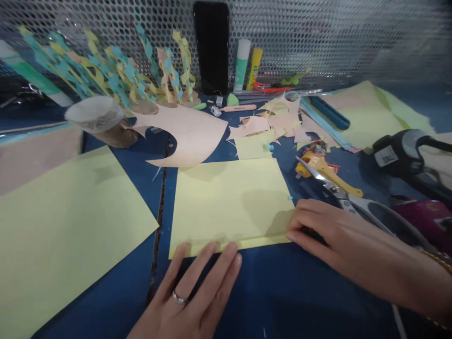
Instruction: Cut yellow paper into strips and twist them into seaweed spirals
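A pale yellow sheet of paper lies in front of me on the blue table, with a narrow folded strip along its near edge. My left hand, a ring on one finger, rests with fingers spread and tips on that near edge. At the sheet's lower right corner, my right hand has its thumb and fingers drawn together on the paper. Grey-handled scissors lie just beyond my right wrist, partly covered by the forearm. A cut-out pink paper touches the sheet's far edge.
Another large yellow sheet lies at left. Behind stand a paper cup, curly paper strips, a black phone and a glue stick. Paper scraps, a yellow craft tool and a black device are at right.
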Demonstrator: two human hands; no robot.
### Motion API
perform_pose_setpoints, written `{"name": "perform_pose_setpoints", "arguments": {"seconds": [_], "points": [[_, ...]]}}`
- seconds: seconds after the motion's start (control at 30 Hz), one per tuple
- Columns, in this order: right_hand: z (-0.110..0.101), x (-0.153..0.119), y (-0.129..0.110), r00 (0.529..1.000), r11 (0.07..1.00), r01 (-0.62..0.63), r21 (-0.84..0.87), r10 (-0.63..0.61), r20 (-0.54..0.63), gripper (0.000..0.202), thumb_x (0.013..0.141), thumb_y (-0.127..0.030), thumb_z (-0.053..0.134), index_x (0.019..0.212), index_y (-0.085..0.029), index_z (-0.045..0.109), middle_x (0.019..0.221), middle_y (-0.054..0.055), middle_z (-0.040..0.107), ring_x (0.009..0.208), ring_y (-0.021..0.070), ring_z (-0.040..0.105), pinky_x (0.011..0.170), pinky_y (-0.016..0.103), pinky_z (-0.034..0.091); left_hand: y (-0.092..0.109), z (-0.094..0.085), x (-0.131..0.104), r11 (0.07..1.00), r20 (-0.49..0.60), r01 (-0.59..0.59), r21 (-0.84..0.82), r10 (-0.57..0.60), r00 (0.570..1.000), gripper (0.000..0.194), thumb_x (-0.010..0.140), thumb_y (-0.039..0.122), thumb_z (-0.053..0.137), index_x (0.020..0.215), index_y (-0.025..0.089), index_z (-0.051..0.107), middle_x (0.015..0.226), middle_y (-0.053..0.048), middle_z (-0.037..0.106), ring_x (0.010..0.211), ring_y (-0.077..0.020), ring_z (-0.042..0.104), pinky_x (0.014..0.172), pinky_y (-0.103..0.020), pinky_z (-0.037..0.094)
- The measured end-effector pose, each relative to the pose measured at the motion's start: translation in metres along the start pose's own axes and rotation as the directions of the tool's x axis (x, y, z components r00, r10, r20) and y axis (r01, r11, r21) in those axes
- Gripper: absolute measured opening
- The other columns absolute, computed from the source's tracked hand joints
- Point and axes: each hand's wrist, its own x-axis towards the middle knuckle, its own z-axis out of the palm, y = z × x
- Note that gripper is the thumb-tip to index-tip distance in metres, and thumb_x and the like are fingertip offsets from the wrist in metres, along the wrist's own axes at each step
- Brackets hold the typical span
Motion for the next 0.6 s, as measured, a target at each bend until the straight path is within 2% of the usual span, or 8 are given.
{"name": "perform_pose_setpoints", "arguments": {"seconds": [0.17, 0.4, 0.5, 0.57, 0.6], "points": [[0.0, -0.001, -0.002, 1.0, 1.0, -0.005, -0.002, 0.005, -0.012, 0.023, 0.092, -0.03, 0.043, 0.074, -0.022, 0.055, 0.08, 0.0, 0.055, 0.074, 0.0146, 0.054, 0.065, 0.029, 0.043, -0.001, 0.0, -0.001, 1.0, 0.002, -0.002, -0.004, 0.002, 1.0, 0.046, 0.089, 0.036, 0.04, 0.134, 0.024, 0.044, 0.143, 0.003, 0.041, 0.13, -0.0227, 0.032, 0.115, -0.046, 0.008], [-0.001, -0.002, 0.0, 0.99, 0.99, 0.083, -0.115, -0.095, -0.103, 0.024, 0.091, -0.026, 0.044, 0.073, -0.022, 0.059, 0.078, 0.001, 0.059, 0.07, 0.0151, 0.058, 0.061, 0.028, 0.046, 0.0, -0.005, 0.002, 1.0, 0.045, -0.021, 0.01, 0.021, 0.999, 0.045, 0.091, 0.038, 0.039, 0.135, 0.027, 0.043, 0.147, 0.004, 0.034, 0.129, -0.0262, 0.033, 0.113, -0.049, 0.005], [0.007, -0.013, -0.011, 0.946, 0.958, 0.149, -0.246, -0.21, -0.247, 0.02, 0.09, -0.027, 0.045, 0.087, -0.022, 0.064, 0.086, 0.004, 0.065, 0.08, 0.0195, 0.061, 0.066, 0.032, 0.05, -0.002, -0.008, 0.003, 0.999, 0.064, -0.047, 0.025, 0.046, 0.997, 0.044, 0.092, 0.035, 0.039, 0.135, 0.027, 0.042, 0.147, 0.004, 0.034, 0.128, -0.0255, 0.033, 0.114, -0.047, 0.001], [0.017, -0.021, -0.025, 0.897, 0.932, 0.189, -0.308, -0.292, -0.333, 0.022, 0.091, -0.025, 0.044, 0.101, -0.022, 0.064, 0.096, 0.003, 0.067, 0.088, 0.0199, 0.061, 0.073, 0.033, 0.051, -0.002, -0.01, 0.003, 0.998, 0.071, -0.05, 0.027, 0.048, 0.996, 0.044, 0.092, 0.034, 0.039, 0.135, 0.026, 0.043, 0.147, 0.004, 0.034, 0.128, -0.0247, 0.033, 0.114, -0.045, -0.001], [0.023, -0.024, -0.033, 0.849, 0.914, 0.231, -0.334, -0.357, -0.39, 0.024, 0.091, -0.022, 0.043, 0.106, -0.023, 0.063, 0.097, 0.001, 0.068, 0.089, 0.0181, 0.061, 0.075, 0.031, 0.05, -0.002, -0.011, 0.002, 0.999, 0.07, -0.045, 0.025, 0.043, 0.997, 0.044, 0.092, 0.034, 0.04, 0.135, 0.026, 0.043, 0.147, 0.003, 0.034, 0.128, -0.0244, 0.033, 0.114, -0.045, -0.002]]}}
